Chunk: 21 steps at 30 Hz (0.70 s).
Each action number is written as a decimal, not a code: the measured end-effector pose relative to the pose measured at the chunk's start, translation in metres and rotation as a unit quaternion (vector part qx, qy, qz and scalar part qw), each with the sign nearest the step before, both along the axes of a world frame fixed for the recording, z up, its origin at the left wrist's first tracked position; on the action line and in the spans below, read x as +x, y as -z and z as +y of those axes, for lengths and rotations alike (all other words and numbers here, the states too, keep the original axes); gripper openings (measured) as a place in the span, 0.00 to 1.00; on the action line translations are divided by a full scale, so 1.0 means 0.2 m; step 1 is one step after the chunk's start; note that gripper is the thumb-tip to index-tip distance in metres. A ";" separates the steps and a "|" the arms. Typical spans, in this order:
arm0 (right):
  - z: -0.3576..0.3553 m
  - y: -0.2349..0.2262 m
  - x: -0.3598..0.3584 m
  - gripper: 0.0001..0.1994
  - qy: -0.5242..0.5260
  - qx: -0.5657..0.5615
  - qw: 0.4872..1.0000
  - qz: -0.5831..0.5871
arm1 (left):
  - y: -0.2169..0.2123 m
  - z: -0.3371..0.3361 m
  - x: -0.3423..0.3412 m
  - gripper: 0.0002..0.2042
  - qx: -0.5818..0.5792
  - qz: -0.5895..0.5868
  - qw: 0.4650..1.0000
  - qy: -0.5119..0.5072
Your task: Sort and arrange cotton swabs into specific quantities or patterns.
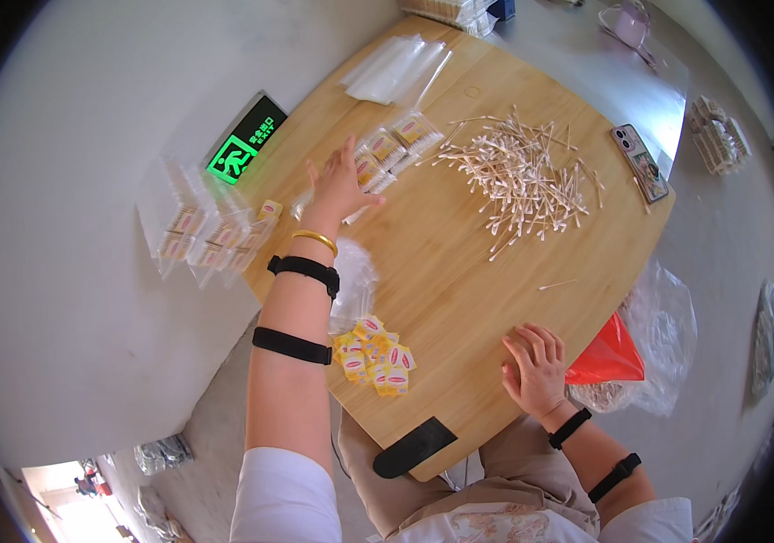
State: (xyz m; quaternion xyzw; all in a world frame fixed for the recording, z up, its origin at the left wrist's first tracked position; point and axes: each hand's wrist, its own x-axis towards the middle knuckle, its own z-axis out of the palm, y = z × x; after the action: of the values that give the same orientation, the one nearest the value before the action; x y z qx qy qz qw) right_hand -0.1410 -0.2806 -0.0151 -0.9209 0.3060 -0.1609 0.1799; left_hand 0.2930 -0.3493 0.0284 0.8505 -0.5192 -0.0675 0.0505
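My left hand (339, 187) reaches over a row of small clear packs of cotton swabs (385, 147) with yellow labels. Its fingers are spread and lie at the near end of the row; part of the packs is hidden beneath it. My right hand (536, 366) rests on the near right part of the wooden table (459, 308), holding nothing, fingers apart and slightly bent. A loose pile of cotton swabs (523, 176) covers the far right of the tabletop. Close to my left forearm lie yellow-and-white label cards (373, 355) and a stack of clear plastic pieces (351, 281).
Clear plastic sleeves (396, 68) lie at the far edge. Filled bags of swab packs (201, 235) stand left, by a green exit sign (247, 140). A phone (640, 163) sits at the right edge; a red-and-clear plastic bag (609, 353) is beside the table.
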 end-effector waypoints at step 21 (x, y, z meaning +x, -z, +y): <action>0.00 0.00 0.00 0.22 -0.001 0.001 1.000 -0.001 | 0.06 -0.17 0.04 0.56 0.018 0.039 0.999 -0.004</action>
State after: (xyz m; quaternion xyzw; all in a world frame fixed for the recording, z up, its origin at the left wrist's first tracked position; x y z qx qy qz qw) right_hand -0.1410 -0.2815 -0.0155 -0.9208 0.3051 -0.1613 0.1816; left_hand 0.3004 -0.3840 0.0161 0.8502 -0.5119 -0.1096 0.0559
